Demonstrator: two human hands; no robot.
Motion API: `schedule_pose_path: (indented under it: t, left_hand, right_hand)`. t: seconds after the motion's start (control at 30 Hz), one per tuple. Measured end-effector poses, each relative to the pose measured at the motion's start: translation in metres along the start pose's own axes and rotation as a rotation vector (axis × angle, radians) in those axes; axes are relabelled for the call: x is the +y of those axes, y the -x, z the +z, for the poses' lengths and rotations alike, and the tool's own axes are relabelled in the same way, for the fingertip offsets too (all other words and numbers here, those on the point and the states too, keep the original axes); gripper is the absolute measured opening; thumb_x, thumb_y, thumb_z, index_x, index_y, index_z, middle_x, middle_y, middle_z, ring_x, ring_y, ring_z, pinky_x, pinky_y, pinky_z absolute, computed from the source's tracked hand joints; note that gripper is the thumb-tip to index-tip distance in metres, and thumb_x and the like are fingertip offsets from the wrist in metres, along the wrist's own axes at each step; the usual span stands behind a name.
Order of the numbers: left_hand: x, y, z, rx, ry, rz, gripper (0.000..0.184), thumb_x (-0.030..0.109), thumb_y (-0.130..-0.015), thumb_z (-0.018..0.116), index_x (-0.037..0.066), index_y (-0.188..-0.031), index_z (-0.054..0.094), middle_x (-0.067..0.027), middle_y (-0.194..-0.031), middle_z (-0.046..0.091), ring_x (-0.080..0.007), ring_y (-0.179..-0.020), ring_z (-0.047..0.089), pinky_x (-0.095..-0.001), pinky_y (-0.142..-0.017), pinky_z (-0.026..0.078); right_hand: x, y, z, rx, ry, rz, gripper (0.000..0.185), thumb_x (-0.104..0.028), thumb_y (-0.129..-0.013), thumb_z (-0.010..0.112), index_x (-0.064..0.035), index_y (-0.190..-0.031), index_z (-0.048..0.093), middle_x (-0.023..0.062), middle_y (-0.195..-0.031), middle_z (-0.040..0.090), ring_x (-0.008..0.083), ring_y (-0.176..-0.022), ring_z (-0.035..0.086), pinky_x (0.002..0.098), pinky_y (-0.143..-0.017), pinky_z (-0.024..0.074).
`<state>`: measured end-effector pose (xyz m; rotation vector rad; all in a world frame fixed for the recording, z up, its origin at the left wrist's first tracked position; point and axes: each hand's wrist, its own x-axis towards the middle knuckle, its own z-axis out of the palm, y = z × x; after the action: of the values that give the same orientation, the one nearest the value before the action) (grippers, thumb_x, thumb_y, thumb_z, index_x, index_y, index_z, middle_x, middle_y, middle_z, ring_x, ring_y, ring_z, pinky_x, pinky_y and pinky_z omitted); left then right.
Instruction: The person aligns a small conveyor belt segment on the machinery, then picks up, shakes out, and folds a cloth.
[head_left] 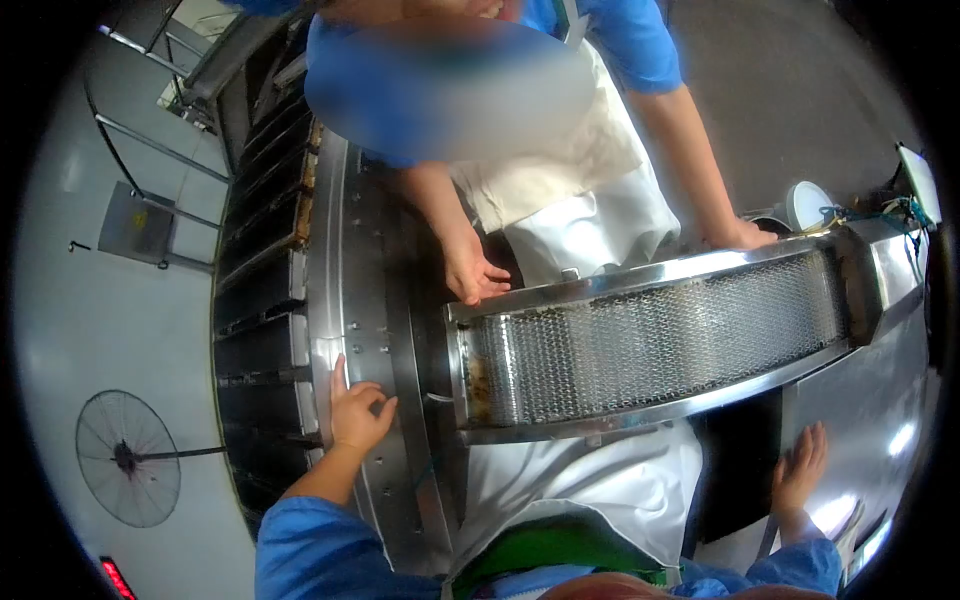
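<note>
My left hand (362,412) is at the steel edge (325,300) of the machine on the left, index finger stretched out along it, thumb curled towards the other fingers, nothing held. My right hand (801,468) lies on a steel surface (860,400) at the lower right, fingers extended, holding nothing. Between my hands runs a metal mesh conveyor (650,340) with raised steel side rails. Neither of my hands touches the mesh.
A co-worker in blue sleeves and a white apron (590,225) stands across the conveyor, one hand (475,270) near its left end, the other (742,235) at its far rail. Dark slats (265,220) line the left machine. A fan (125,457) stands beyond.
</note>
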<state>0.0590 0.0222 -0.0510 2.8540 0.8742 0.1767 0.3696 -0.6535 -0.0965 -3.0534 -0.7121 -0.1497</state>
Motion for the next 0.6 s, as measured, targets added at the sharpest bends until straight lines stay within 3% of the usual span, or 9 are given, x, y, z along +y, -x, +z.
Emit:
schedule_pose_path:
  t: [0.5,0.57,0.6]
  left_hand:
    - [-0.014,0.003,0.010,-0.023,0.003,0.000,0.019,0.019,-0.071,0.080,0.009,-0.066,0.065,-0.0068,-0.093,0.071,-0.0492,-0.140,0.032,-0.0581,-0.114,0.027]
    - [-0.011,0.004,0.009,0.013,-0.023,0.024,0.019,0.020,-0.071,0.080,0.010,-0.065,0.065,-0.0064,-0.093,0.071,-0.0490,-0.140,0.031,-0.0585,-0.115,0.026]
    - [-0.009,0.003,0.007,0.016,-0.037,0.046,0.020,0.021,-0.071,0.080,0.010,-0.065,0.066,-0.0060,-0.094,0.071,-0.0487,-0.140,0.031,-0.0589,-0.115,0.025]
  right_hand:
    - [0.003,-0.001,0.005,0.002,-0.007,0.009,0.067,-0.010,-0.082,0.060,-0.0088,-0.145,0.037,0.0209,-0.153,0.035,0.0440,-0.140,0.034,0.0555,-0.114,0.0275]
    - [0.004,-0.002,0.005,0.071,-0.062,-0.060,0.070,0.001,-0.078,0.059,-0.0070,-0.145,0.039,0.0217,-0.153,0.036,0.0431,-0.141,0.033,0.0536,-0.115,0.0268]
    - [0.006,-0.001,0.007,0.045,-0.028,-0.036,0.070,0.000,-0.078,0.058,-0.0070,-0.145,0.040,0.0209,-0.153,0.036,0.0431,-0.142,0.032,0.0539,-0.115,0.0260]
